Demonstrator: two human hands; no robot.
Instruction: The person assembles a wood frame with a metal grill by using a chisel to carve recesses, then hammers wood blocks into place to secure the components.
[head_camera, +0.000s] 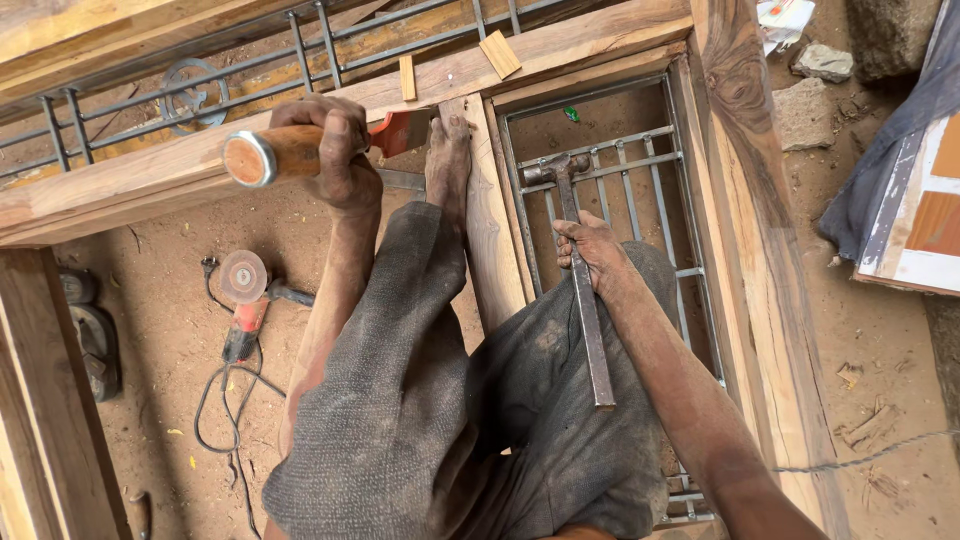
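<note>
The left hand was clenched round the wooden handle of a chisel, its orange-red blade laid against the wooden frame near the joint; the handle's metal-ringed butt pointed toward the camera; the right hand gripped a steel hammer partway along its shaft, the head up over the grey metal grille set inside the frame; a bare foot pressed on the upright wooden bar just beside the chisel blade; dusty grey trousers covered the knees below; on the earthen floor to the left lay an angle grinder with its cable coiled; two small wood offcuts rested on the top rail.
</note>
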